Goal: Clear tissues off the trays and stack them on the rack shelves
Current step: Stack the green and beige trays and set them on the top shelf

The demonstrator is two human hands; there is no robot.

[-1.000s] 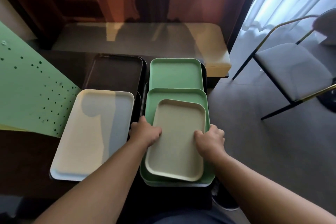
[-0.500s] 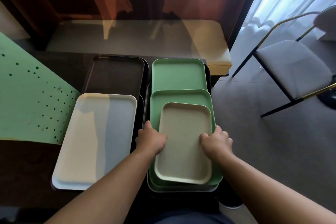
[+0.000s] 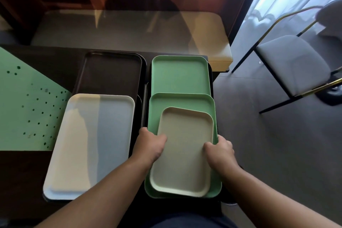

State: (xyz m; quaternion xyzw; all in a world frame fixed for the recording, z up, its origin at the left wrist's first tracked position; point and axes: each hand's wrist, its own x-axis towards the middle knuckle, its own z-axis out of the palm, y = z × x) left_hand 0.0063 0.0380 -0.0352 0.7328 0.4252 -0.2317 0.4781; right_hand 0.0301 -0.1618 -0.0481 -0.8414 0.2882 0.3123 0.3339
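A small beige tray lies on top of a larger green tray, near me on the right of the dark table. My left hand grips the beige tray's left rim and my right hand grips its right rim. Behind them lies a second green tray on a dark tray. On the left a big white tray rests partly over a dark brown tray. No tissues show on any tray.
A green perforated sheet lies at the table's left. A cushioned bench stands behind the table. A grey chair with gold frame stands on the floor to the right, by a curtained window.
The beige tray and the green tray under it have slid a little toward me with both hands on the beige tray's rims. The view has shifted slightly.
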